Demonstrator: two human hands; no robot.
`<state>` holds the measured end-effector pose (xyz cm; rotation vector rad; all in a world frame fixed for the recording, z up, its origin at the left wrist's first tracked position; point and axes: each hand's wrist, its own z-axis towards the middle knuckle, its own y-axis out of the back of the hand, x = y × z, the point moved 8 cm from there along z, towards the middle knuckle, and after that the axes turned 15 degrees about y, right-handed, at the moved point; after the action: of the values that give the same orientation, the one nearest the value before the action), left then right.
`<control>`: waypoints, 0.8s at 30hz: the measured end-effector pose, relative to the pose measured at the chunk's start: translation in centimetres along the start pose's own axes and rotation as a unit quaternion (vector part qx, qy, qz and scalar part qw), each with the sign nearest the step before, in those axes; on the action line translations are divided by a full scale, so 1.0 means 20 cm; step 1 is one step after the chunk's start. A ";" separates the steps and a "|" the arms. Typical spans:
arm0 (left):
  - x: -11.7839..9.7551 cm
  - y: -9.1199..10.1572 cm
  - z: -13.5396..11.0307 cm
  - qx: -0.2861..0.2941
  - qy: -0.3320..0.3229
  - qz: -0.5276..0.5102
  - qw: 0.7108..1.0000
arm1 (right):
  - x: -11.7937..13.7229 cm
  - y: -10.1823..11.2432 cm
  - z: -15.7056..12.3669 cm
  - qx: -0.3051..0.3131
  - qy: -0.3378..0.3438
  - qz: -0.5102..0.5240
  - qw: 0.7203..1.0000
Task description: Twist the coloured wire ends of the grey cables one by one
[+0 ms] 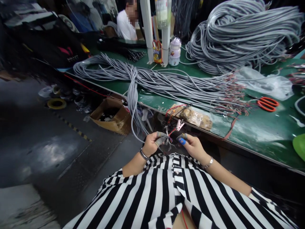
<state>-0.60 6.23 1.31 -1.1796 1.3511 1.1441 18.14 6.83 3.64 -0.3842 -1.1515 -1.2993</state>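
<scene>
My left hand (153, 142), with grey covers on its fingertips, pinches the end of a grey cable (139, 139). Thin coloured wires (170, 139) fan out from that end, a red one among them. Just to the right, my right hand (191, 145) has thumb and finger pressed together, with blue tape on one digit; whatever lies between them is too small to make out. A pale pink clip (179, 125) sits right behind the wires, close to the table edge. From the bench, a hanging loop of grey cables (133, 95) runs down towards my left hand.
On the green bench (257, 133) lie a long bundle of grey cables (171, 81), orange-handled scissors (268, 104) and a plastic bag (267, 82). A big cable coil (238, 35) is behind. An open cardboard box (111, 116) stands below, left. Another person (126, 24) sits beyond the bench.
</scene>
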 end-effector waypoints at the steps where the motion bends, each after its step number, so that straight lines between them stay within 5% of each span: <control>1: -0.01 -0.01 -0.01 0.015 -0.013 0.019 1.000 | -0.03 -0.01 0.00 -0.009 -0.034 0.038 0.999; 4: -0.04 -0.01 -0.03 0.029 -0.054 0.077 0.995 | -0.06 0.00 -0.01 -0.047 -0.079 0.089 0.992; 14: -0.07 0.00 -0.04 -0.004 -0.096 0.128 0.987 | 0.01 0.13 -0.05 -0.179 -0.036 0.054 0.982; 20: -0.05 0.01 -0.04 -0.007 -0.090 0.103 0.991 | -0.04 0.11 -0.06 -0.167 -0.078 0.089 0.979; 24: 0.02 0.00 -0.04 0.032 -0.020 0.008 0.999 | -0.07 0.00 -0.05 -0.121 -0.140 0.179 0.966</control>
<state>-0.67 5.39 0.93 -1.0960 1.3603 1.1216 18.82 6.77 2.08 -0.9378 -1.0942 -1.0876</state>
